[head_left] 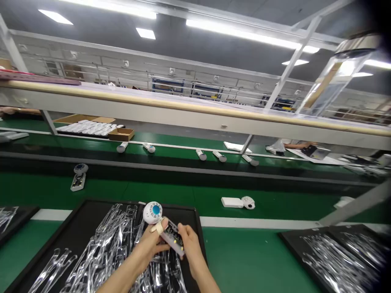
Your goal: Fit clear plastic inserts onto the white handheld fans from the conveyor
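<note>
Green surface (244, 260), lower centre: left hand (148, 243), right hand (192, 246), fingers (183, 232) closed on an opened device (173, 236). Apparently interior work; steadiness needed next.

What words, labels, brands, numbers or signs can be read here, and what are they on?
None: no text can be read anywhere in the picture.
White device with a blue-centred round end: no readable lettering; any small print is too small to tell.
Small brown box: no legible marking.
Far background shelves: too small and blurred to read.
</note>
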Demonstrator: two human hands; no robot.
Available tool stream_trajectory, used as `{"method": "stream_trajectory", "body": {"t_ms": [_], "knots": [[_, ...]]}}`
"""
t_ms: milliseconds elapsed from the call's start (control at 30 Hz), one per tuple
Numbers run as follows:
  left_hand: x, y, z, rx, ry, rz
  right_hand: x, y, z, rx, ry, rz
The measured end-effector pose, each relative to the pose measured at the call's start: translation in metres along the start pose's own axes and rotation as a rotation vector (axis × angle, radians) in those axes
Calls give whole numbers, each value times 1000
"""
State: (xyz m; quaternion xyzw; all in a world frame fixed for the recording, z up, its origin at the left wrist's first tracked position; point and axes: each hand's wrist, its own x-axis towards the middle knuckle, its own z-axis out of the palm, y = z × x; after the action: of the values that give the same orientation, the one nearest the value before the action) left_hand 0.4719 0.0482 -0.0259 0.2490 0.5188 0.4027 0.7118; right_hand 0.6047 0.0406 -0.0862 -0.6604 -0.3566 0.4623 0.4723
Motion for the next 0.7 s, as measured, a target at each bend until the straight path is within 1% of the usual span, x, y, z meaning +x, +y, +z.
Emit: {"method": "stream_trajectory", "body": {"t_ms": [100, 200, 267, 300, 333, 400, 467, 533, 567, 633, 700], "knots": [[-1, 3, -30, 74, 94, 133, 48, -4, 2, -90, 49, 26], [-11, 7, -63, 189, 167, 298, 102, -22, 7, -231, 69, 59], [-21, 12, -80, 179, 180, 339, 134, -34, 14, -325, 73, 91], [-26, 15, -86, 136, 167, 320, 146, -39, 17, -365, 73, 103], [-32, 18, -90, 69, 134, 269, 155, -43, 21, -399, 71, 113], [-43, 25, -95, -115, 8, 111, 164, -47, 27, -439, 65, 111], [-53, 29, -95, -294, -156, -36, 161, -51, 30, -438, 59, 73], [-57, 29, -93, -408, -292, -130, 145, -58, 35, -395, 47, -15], [-57, 27, -91, -444, -336, -162, 132, -62, 39, -357, 29, -76], [-53, 23, -87, -481, -378, -216, 97, -73, 51, -252, -52, -203], [-48, 17, -80, -491, -393, -251, 52, -84, 67, -120, -193, -298]]}}
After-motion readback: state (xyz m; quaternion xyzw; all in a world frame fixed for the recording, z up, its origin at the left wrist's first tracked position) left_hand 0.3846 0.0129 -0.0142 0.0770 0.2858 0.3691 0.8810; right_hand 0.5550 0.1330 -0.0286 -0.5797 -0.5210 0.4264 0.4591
